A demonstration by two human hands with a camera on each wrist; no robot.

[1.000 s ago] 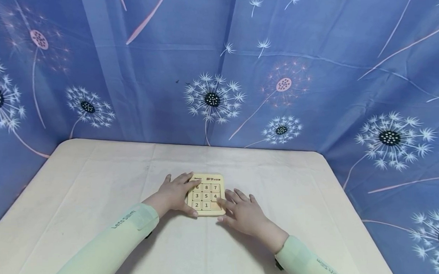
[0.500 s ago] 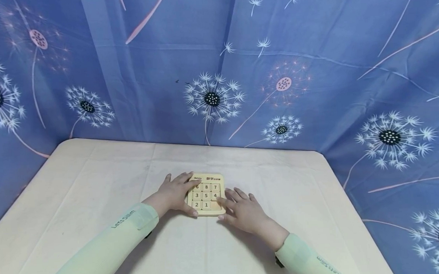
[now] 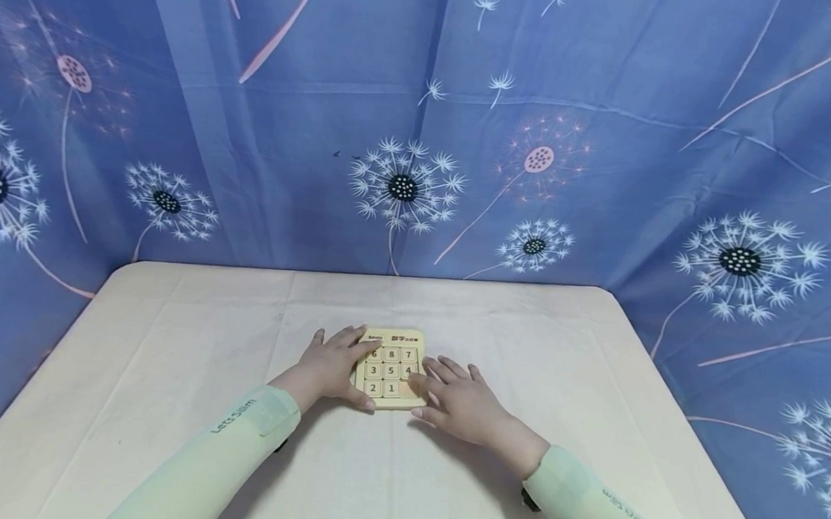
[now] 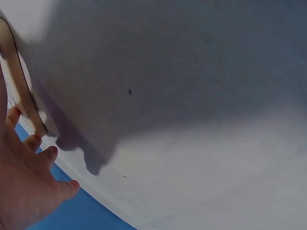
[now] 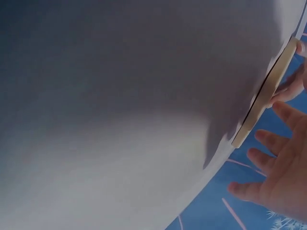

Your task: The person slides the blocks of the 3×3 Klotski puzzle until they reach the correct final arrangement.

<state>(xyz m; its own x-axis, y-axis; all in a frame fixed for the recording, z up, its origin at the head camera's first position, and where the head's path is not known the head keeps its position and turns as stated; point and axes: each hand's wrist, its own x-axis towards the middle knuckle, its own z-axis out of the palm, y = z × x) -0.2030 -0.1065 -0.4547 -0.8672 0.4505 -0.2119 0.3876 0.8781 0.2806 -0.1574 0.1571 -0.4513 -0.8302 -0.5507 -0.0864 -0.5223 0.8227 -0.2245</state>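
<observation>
A pale yellow number slide puzzle (image 3: 396,404) lies flat on the table, its numbered tiles in rows reading 6 8 7, 3 5 4 and 2 1. The lower right slot of the grid has no tile. My left hand (image 3: 328,368) rests spread on the puzzle's left side, index finger over the upper left tile and thumb at the lower left corner. With its index fingertip, my right hand (image 3: 467,403) touches the puzzle near the 4 tile (image 3: 408,370) and the bare slot; its other fingers are spread beside the right edge. Both wrist views show the puzzle's side edge (image 5: 268,91) (image 4: 24,86).
The table (image 3: 203,338) has a pale cloth cover and a rounded far edge. A blue curtain (image 3: 280,180) with dandelion prints hangs behind it and along both sides. Light green sleeves (image 3: 208,462) cover both forearms.
</observation>
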